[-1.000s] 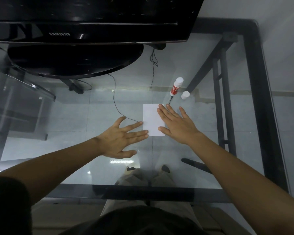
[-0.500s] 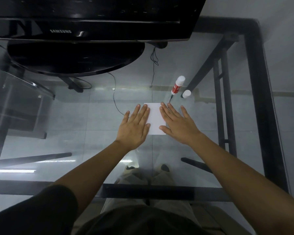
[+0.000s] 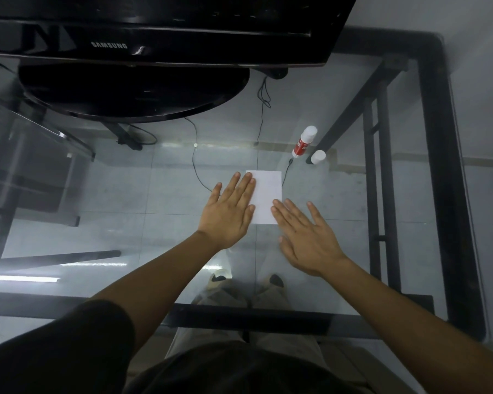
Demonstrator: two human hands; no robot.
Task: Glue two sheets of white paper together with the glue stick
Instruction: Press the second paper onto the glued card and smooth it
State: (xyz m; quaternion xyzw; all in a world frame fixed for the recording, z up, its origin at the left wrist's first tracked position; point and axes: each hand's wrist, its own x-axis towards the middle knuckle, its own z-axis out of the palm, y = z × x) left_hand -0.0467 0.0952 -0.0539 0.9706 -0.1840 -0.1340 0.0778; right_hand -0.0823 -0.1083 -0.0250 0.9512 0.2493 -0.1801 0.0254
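Note:
White paper point(image 3: 266, 194) lies flat on the glass table point(image 3: 154, 194); I cannot tell whether it is one sheet or two stacked. My left hand point(image 3: 228, 211) rests flat with fingers spread, its fingertips over the paper's left edge. My right hand point(image 3: 305, 234) lies flat and spread at the paper's lower right corner, fingertips touching it. The red and white glue stick point(image 3: 303, 142) stands uncapped beyond the paper to the right, and its white cap point(image 3: 318, 156) sits just beside it.
A black Samsung monitor point(image 3: 154, 32) with a round base point(image 3: 131, 92) fills the far side. Thin cables point(image 3: 195, 166) run under the glass toward the paper. The black table frame point(image 3: 439, 166) borders the right and near edges. My legs and shoes show through the glass.
My left hand swung from left of the paper onto its left edge. My right hand slid back toward me, off the paper's middle to its lower right corner.

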